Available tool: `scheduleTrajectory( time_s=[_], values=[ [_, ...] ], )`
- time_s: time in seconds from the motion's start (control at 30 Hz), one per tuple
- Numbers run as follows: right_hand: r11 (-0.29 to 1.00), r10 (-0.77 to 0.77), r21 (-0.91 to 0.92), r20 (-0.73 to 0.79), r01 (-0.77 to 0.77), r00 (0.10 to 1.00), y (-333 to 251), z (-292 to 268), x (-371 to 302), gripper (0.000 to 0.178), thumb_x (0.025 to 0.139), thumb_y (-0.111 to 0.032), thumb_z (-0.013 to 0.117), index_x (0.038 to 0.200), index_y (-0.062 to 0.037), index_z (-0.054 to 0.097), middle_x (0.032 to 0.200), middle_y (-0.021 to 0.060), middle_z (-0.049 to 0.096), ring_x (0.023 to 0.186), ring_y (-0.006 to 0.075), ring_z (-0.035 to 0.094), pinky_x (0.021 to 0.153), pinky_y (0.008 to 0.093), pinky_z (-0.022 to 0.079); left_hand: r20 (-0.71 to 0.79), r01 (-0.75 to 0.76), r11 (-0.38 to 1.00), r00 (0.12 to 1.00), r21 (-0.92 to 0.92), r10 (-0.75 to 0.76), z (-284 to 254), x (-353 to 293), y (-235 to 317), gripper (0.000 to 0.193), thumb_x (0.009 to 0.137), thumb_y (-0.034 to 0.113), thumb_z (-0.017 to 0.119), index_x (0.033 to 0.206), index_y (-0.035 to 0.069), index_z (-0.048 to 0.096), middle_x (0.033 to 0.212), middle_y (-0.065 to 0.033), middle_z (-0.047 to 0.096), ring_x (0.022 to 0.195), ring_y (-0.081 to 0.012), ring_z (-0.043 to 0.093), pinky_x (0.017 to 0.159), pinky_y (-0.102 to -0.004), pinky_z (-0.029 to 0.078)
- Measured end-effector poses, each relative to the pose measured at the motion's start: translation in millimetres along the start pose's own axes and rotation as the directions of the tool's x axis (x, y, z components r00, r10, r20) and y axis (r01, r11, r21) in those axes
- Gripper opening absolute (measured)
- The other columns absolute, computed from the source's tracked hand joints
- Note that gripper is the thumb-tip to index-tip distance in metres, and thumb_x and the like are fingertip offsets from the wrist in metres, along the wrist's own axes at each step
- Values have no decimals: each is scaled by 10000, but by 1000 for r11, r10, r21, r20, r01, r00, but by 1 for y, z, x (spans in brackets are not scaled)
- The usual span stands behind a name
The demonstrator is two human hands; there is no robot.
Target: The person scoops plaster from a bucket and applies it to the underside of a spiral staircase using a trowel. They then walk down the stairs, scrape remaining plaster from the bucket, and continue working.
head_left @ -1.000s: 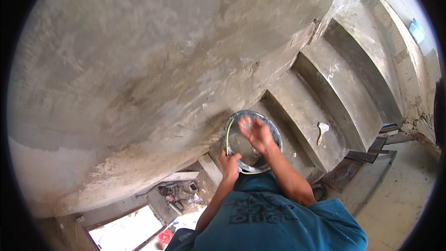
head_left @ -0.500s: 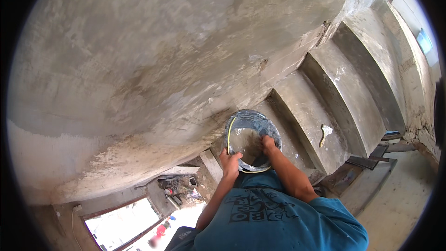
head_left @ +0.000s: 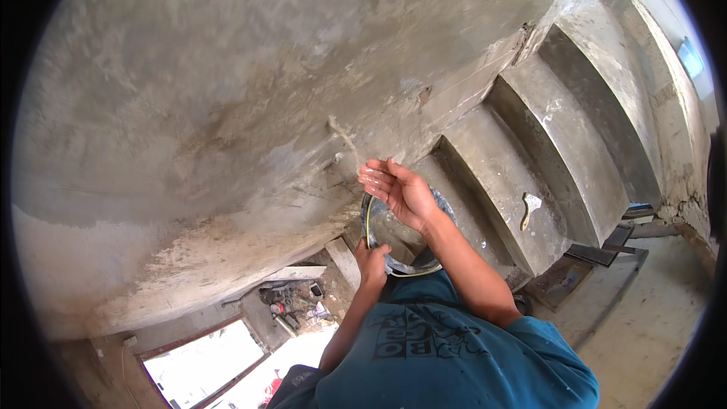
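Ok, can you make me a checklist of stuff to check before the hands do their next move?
1. Left hand holding the bucket: ok, it grips the rim on the near left side.
2. Right hand free: ok, it is open and wet above the bucket, with no tool in it.
3. Enough contents in the bucket: cannot tell; something greyish shows inside, but not how deep.
4. Brush away from the hands: ok, it lies on a step to the right.
5. Pale streak beyond the right fingertips landed on the wall: cannot tell.
6. Feet steady: cannot tell, they are hidden.
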State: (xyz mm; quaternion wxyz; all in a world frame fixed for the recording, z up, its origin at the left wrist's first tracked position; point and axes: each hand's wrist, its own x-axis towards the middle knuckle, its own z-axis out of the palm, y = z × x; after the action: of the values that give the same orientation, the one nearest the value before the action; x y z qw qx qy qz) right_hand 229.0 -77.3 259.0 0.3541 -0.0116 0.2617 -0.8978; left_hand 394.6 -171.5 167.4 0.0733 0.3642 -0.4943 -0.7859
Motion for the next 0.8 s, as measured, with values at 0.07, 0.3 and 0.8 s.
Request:
scheduleTrajectory(
  time_s=[0.07, 0.3, 0.8],
  values=[
    [983, 41, -159, -306, -93, 951, 12, -27, 2, 458, 1132, -289, 428, 1389, 73, 539, 1377, 218, 638, 1284, 300, 622, 1119, 417, 497, 7, -1, 1000, 1000, 12, 1, 0, 0, 1, 386, 722, -78, 677, 1096, 5, 632, 970, -70, 688, 834, -184, 665, 781, -322, 534],
    [921, 106, -83, -886, -380, 452, 137, -244, -13, 456, 988, -187, 469, 1326, 71, 634, 1240, 276, 684, 1144, 421, 682, 998, 488, 544, 28, -32, 999, 999, -22, 33, -3, 1, -2, 400, 721, -73, 676, 1113, -2, 633, 988, -58, 694, 841, -175, 662, 803, -315, 529],
    [974, 93, -206, -15, -94, 996, 7, 16, -13, 502, 1121, -284, 480, 1476, 71, 502, 1463, 193, 596, 1342, 304, 587, 1152, 409, 469, -70, 47, 998, 996, -28, -49, -4, 8, -4, 356, 707, -79, 681, 1058, -22, 657, 914, -67, 687, 785, -211, 659, 736, -345, 529]
  ],
)
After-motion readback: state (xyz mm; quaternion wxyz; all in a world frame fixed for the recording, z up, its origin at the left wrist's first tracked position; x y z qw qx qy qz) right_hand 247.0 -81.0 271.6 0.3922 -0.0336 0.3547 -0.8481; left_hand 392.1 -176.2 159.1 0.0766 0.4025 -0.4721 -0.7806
